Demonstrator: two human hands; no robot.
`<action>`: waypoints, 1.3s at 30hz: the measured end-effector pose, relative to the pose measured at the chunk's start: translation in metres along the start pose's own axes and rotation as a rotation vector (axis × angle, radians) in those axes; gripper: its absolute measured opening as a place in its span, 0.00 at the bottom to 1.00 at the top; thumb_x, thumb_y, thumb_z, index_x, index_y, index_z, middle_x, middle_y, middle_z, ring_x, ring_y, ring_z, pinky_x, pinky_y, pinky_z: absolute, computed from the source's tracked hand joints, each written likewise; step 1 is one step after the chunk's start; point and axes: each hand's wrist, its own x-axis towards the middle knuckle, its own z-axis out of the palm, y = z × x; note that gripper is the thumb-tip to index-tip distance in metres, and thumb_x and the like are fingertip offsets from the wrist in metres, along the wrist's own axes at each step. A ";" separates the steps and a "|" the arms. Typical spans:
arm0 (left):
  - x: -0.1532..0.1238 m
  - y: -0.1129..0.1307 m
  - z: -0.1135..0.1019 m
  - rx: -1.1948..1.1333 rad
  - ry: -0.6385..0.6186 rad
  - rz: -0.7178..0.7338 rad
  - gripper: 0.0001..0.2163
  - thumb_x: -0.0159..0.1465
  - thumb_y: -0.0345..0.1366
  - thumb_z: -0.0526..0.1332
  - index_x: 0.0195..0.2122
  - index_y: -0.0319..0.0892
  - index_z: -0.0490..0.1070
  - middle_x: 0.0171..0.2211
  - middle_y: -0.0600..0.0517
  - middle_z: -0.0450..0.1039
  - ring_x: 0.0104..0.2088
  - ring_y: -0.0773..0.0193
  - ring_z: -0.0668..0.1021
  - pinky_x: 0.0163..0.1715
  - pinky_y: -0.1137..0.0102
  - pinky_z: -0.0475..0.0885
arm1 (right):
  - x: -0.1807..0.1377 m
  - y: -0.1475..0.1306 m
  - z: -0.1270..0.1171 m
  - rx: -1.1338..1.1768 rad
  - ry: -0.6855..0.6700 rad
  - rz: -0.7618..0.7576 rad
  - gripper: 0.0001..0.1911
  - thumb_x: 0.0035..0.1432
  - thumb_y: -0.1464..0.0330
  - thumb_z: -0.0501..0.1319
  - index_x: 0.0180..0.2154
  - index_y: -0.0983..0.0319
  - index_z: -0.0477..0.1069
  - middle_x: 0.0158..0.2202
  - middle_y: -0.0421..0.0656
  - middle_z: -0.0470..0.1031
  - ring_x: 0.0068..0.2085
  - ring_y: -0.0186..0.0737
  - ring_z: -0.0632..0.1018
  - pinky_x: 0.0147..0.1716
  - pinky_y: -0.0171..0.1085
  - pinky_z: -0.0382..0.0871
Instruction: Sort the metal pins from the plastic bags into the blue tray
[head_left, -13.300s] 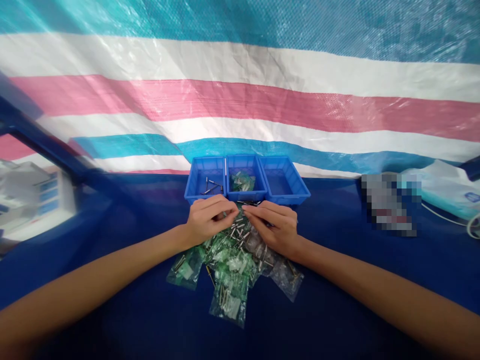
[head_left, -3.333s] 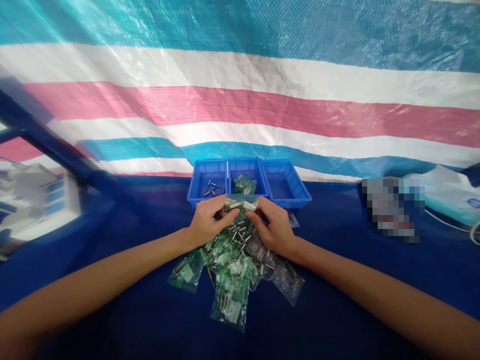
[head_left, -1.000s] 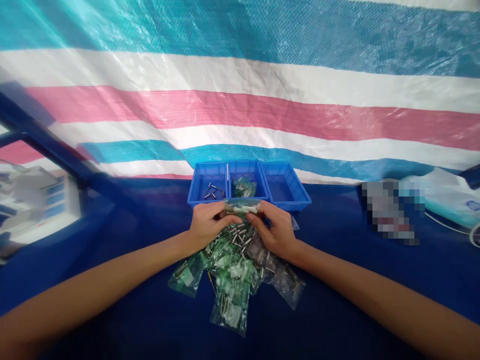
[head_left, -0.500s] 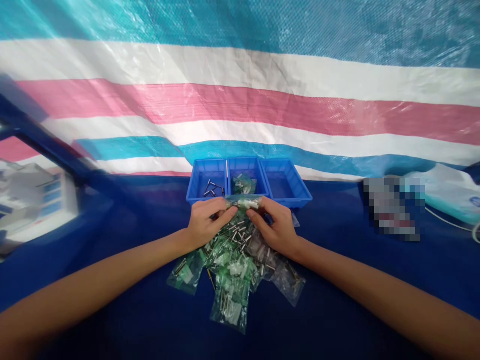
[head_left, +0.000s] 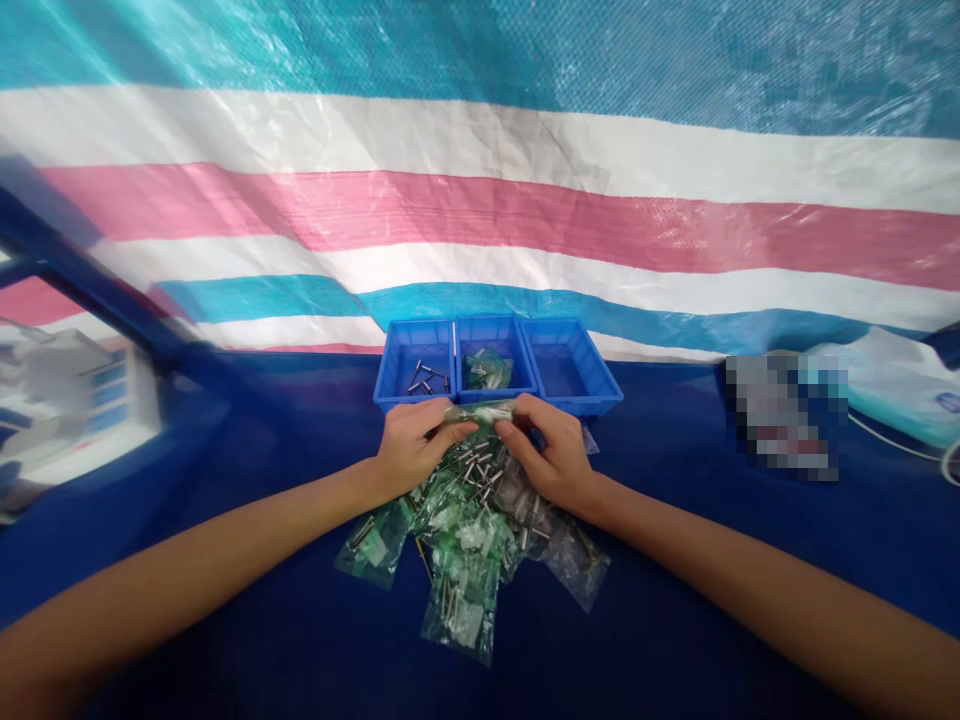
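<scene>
Between both hands a small clear greenish plastic bag is stretched just in front of the blue bins, with whitish and metal bits inside. My left hand pinches its left end, thumb pointing inward. Its right end is gripped by my right hand, thumb and fingers closed. Below them lies a pile of similar plastic bags and loose metal pins that look like rivets. The right wrist hangs over the clear bags at the pile's right side. Fingers partly hide the held bag's ends.
Three blue bins stand side by side behind the hands; the left holds a few metal pins, the middle a bagged bundle. A white device sits left, a blurred item right. A striped tarp hangs behind.
The held bag has tilted and dropped slightly, its top edge now lower against the bins. Both hands keep their grip and have barely shifted.
</scene>
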 end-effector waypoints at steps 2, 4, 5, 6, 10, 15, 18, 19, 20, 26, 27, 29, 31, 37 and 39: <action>0.001 0.001 -0.001 -0.008 -0.015 0.007 0.16 0.63 0.38 0.57 0.18 0.38 0.64 0.15 0.57 0.60 0.16 0.73 0.63 0.17 0.76 0.58 | 0.001 0.000 0.000 -0.004 0.001 0.005 0.08 0.61 0.70 0.51 0.29 0.61 0.61 0.22 0.36 0.60 0.23 0.31 0.63 0.24 0.31 0.58; 0.001 0.002 -0.001 -0.004 -0.028 0.005 0.16 0.63 0.37 0.56 0.18 0.38 0.63 0.15 0.56 0.60 0.17 0.73 0.64 0.18 0.76 0.58 | 0.001 0.000 0.000 -0.009 0.006 0.014 0.10 0.61 0.70 0.51 0.26 0.61 0.60 0.22 0.36 0.59 0.23 0.31 0.63 0.24 0.32 0.57; 0.002 0.002 -0.001 0.003 -0.029 0.002 0.17 0.63 0.37 0.56 0.18 0.38 0.63 0.15 0.56 0.60 0.17 0.72 0.64 0.18 0.76 0.58 | 0.001 0.000 0.000 -0.011 0.011 0.016 0.11 0.61 0.70 0.52 0.25 0.61 0.59 0.21 0.36 0.58 0.23 0.31 0.62 0.24 0.32 0.57; 0.002 0.001 -0.001 0.011 -0.026 0.000 0.17 0.63 0.38 0.55 0.18 0.38 0.63 0.15 0.56 0.60 0.17 0.72 0.64 0.18 0.76 0.58 | 0.001 0.001 0.001 -0.013 0.020 0.015 0.12 0.61 0.70 0.52 0.24 0.61 0.58 0.21 0.36 0.57 0.23 0.30 0.62 0.23 0.31 0.56; 0.001 0.000 0.000 0.039 -0.019 0.003 0.17 0.64 0.41 0.54 0.21 0.38 0.65 0.16 0.56 0.63 0.17 0.72 0.65 0.18 0.76 0.59 | -0.001 0.002 0.001 -0.014 0.039 -0.007 0.13 0.60 0.70 0.55 0.23 0.61 0.58 0.20 0.35 0.57 0.22 0.29 0.61 0.22 0.31 0.55; 0.001 0.001 0.000 0.064 -0.016 0.018 0.17 0.65 0.40 0.53 0.20 0.38 0.64 0.15 0.56 0.61 0.17 0.72 0.65 0.18 0.76 0.59 | -0.001 0.002 0.002 -0.035 0.040 -0.040 0.15 0.60 0.69 0.55 0.21 0.61 0.59 0.18 0.36 0.58 0.21 0.29 0.61 0.21 0.31 0.55; 0.002 0.001 -0.001 0.047 -0.026 0.019 0.17 0.65 0.38 0.53 0.20 0.38 0.65 0.15 0.55 0.61 0.17 0.72 0.65 0.18 0.76 0.59 | 0.000 0.002 0.002 -0.050 0.028 -0.063 0.18 0.60 0.68 0.55 0.19 0.61 0.57 0.18 0.35 0.55 0.20 0.28 0.60 0.20 0.31 0.53; 0.002 0.001 -0.001 0.040 -0.031 0.014 0.17 0.65 0.38 0.53 0.20 0.38 0.66 0.15 0.55 0.62 0.17 0.72 0.66 0.18 0.76 0.59 | 0.000 0.002 0.001 -0.052 0.028 -0.068 0.18 0.61 0.68 0.54 0.19 0.61 0.56 0.17 0.35 0.55 0.20 0.28 0.59 0.19 0.31 0.53; 0.002 0.001 -0.001 0.033 -0.036 0.009 0.16 0.65 0.38 0.53 0.20 0.38 0.66 0.16 0.55 0.63 0.17 0.71 0.66 0.18 0.76 0.60 | 0.000 0.002 0.001 -0.055 0.031 -0.070 0.19 0.61 0.68 0.54 0.19 0.61 0.56 0.17 0.35 0.55 0.19 0.28 0.59 0.19 0.31 0.52; 0.001 0.000 0.001 -0.030 -0.042 0.037 0.12 0.62 0.42 0.57 0.28 0.38 0.70 0.20 0.54 0.69 0.19 0.71 0.69 0.19 0.76 0.64 | -0.002 0.003 0.002 -0.081 0.044 -0.077 0.18 0.61 0.70 0.54 0.19 0.61 0.57 0.17 0.35 0.56 0.19 0.28 0.60 0.19 0.31 0.52; 0.001 0.000 0.001 -0.041 -0.040 0.044 0.11 0.61 0.41 0.58 0.29 0.38 0.70 0.21 0.53 0.69 0.20 0.71 0.70 0.19 0.76 0.64 | -0.002 0.002 0.002 -0.083 0.047 -0.074 0.18 0.61 0.70 0.54 0.19 0.61 0.57 0.17 0.35 0.55 0.19 0.28 0.60 0.19 0.31 0.52; 0.001 0.000 0.002 -0.051 -0.038 0.053 0.09 0.61 0.38 0.59 0.30 0.37 0.70 0.21 0.53 0.70 0.20 0.71 0.70 0.20 0.76 0.65 | -0.002 0.002 0.002 -0.075 0.052 -0.064 0.18 0.60 0.70 0.54 0.19 0.61 0.57 0.17 0.35 0.56 0.19 0.28 0.60 0.19 0.31 0.53; 0.002 0.001 0.002 -0.043 -0.038 0.054 0.07 0.61 0.36 0.59 0.30 0.37 0.69 0.22 0.53 0.69 0.19 0.72 0.69 0.19 0.77 0.64 | -0.002 0.001 0.002 -0.059 0.058 -0.050 0.17 0.60 0.70 0.54 0.19 0.61 0.59 0.17 0.35 0.57 0.19 0.29 0.61 0.19 0.31 0.54; 0.002 0.002 0.001 -0.040 -0.046 0.036 0.08 0.61 0.32 0.58 0.25 0.37 0.67 0.20 0.54 0.66 0.18 0.73 0.67 0.18 0.77 0.63 | 0.000 0.001 0.001 0.037 0.025 0.089 0.08 0.59 0.63 0.55 0.36 0.61 0.68 0.22 0.38 0.68 0.23 0.33 0.69 0.22 0.33 0.64; 0.000 0.001 0.002 -0.032 -0.039 0.011 0.08 0.60 0.34 0.59 0.25 0.37 0.67 0.19 0.55 0.66 0.18 0.73 0.67 0.18 0.77 0.63 | 0.002 0.001 0.001 0.046 0.036 0.124 0.08 0.59 0.64 0.55 0.37 0.61 0.68 0.23 0.39 0.70 0.23 0.33 0.71 0.23 0.33 0.65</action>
